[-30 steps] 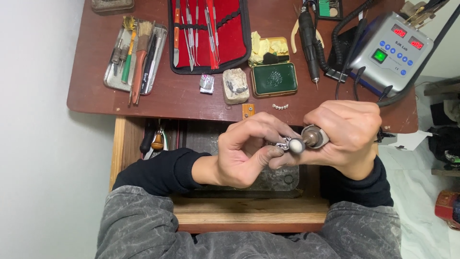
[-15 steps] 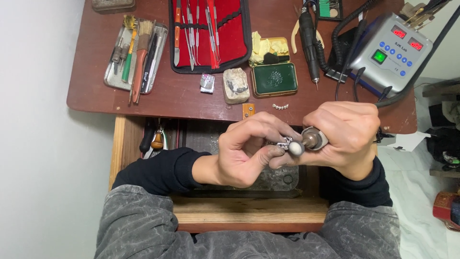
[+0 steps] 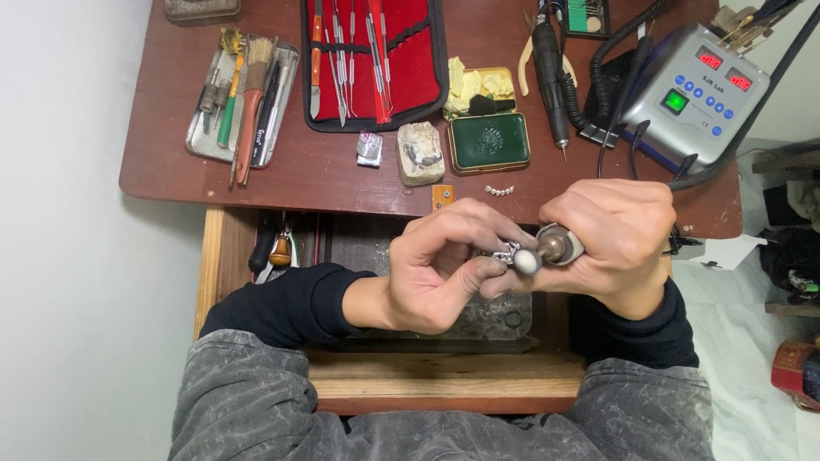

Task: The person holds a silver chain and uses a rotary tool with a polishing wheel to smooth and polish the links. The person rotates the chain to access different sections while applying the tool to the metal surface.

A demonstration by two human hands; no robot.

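My left hand [image 3: 444, 269] pinches a small silvery metal piece [image 3: 506, 253] between thumb and fingertips above an open drawer [image 3: 427, 341]. My right hand [image 3: 615, 239] grips a rotary handpiece [image 3: 559, 248] whose rounded whitish polishing tip [image 3: 527, 261] touches the metal piece. Both hands press together in front of the brown desk's front edge. Most of the handpiece body is hidden inside my right fist.
On the brown desk [image 3: 290, 171] lie a metal tray of brushes [image 3: 243, 94], a red tool roll [image 3: 376, 60], a green tin [image 3: 489, 141], a plaster block [image 3: 421, 152], a second handpiece [image 3: 549, 64] and a grey control unit [image 3: 692, 90] with cables.
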